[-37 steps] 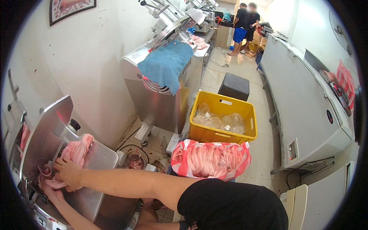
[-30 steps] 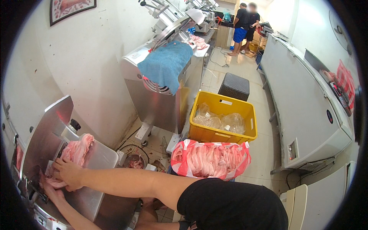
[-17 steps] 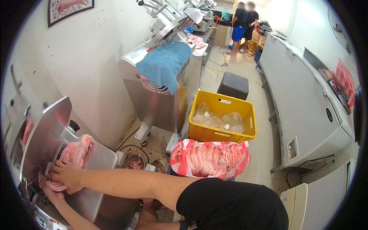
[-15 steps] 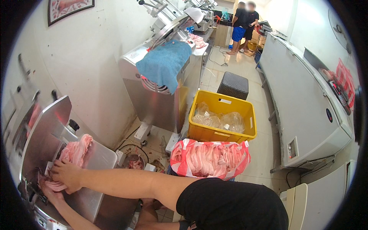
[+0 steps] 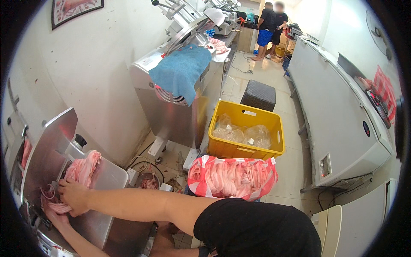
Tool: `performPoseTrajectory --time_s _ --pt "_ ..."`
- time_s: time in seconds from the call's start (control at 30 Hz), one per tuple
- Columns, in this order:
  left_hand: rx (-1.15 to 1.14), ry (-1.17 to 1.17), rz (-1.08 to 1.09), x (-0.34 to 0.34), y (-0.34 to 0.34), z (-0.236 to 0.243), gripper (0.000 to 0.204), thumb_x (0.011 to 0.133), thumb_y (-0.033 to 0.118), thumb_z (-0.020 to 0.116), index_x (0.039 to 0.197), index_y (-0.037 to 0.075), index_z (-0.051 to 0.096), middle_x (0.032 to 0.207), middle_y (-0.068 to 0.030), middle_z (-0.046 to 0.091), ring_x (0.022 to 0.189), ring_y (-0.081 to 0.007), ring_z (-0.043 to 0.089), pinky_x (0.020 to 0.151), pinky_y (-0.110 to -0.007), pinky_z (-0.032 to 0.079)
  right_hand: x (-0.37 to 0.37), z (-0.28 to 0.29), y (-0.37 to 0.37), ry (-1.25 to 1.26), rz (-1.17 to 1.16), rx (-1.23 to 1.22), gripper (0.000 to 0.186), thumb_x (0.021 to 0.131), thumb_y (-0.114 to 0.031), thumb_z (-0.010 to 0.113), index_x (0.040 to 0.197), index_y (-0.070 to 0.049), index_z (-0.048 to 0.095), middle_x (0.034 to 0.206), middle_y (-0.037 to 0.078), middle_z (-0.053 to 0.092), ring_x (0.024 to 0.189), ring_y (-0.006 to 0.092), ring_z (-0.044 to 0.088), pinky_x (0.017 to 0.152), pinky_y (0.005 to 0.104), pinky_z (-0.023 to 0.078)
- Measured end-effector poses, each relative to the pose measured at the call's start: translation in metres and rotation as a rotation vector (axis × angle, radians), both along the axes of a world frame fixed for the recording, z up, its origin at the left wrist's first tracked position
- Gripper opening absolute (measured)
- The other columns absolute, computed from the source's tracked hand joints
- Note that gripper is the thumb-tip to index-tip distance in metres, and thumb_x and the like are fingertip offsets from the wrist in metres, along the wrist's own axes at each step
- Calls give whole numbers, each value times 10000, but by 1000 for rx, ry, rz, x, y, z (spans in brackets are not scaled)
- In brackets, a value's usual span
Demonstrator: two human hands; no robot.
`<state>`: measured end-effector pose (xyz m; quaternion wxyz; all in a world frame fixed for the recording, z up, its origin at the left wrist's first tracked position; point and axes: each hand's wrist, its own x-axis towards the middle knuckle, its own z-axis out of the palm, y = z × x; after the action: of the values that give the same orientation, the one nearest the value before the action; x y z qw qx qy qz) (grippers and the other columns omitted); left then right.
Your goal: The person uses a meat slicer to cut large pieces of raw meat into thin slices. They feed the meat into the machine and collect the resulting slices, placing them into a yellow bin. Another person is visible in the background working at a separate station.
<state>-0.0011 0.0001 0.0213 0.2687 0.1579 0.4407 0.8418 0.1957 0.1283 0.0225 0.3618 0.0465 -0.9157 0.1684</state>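
Note:
At the lower left, a meat slicer (image 5: 47, 150) has a steel tray (image 5: 113, 171) with a folded pile of pink meat slices (image 5: 83, 169) on it. My right hand (image 5: 75, 197) reaches across from the right, its fingers curled on the near end of the slices. Below it, my left hand (image 5: 55, 217) is cupped under the same slices beside the slicer's blade guard, fingers partly hidden. A thin curl of meat (image 5: 48, 191) stands just above my left fingers. Behind the upright plate, more pink meat (image 5: 26, 154) shows on the slicer's carriage.
A red-and-white bag (image 5: 233, 177) full of meat slices stands beside my right arm, before a yellow crate (image 5: 246, 152) holding clear plastic bags. A blue towel (image 5: 182, 73) covers another slicer. A bowl of scraps (image 5: 149, 182), cables and a white freezer (image 5: 338, 115) are nearby. Two people stand far back.
The carriage with its meat, behind the upright plate, has slid toward me. A thin curl of meat now shows above my left fingers. Both hands stay at the slices.

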Motion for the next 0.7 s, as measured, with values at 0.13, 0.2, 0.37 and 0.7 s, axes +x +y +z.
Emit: performPoseTrajectory --time_s 0.13,0.2,0.37,0.7 --pt "-13 103 -15 -4 -2 -4 538 952 380 577 1343 23 483 1323 -140 524 1224 -259 506 1012 -417 439 1 3 -1 12 35 -2 549 569 -387 758 1004 -57 710 1179 139 571 1201 307 430 1012 409 347" --pt "-62 118 58 21 6 6 551 940 400 593 1325 19 492 1304 -155 526 1216 -274 513 998 -422 449 1 0 2 59 37 -25 640 551 -369 774 1094 -49 664 1232 151 536 1204 316 427 1015 415 348" --pt "-145 180 130 30 5 6 609 911 433 603 1339 21 470 1303 -178 505 1209 -301 517 998 -441 447 1 -1 0 199 88 -65 854 502 -327 809 1257 -45 526 1350 164 442 1237 342 406 1025 425 347" --pt "-42 -2 78 38 6 15 501 937 312 519 1334 10 471 1320 -167 518 1189 -287 536 999 -427 445 4 -2 1 67 51 2 684 538 -415 780 1113 -62 666 1300 132 510 1288 331 365 1033 441 315"
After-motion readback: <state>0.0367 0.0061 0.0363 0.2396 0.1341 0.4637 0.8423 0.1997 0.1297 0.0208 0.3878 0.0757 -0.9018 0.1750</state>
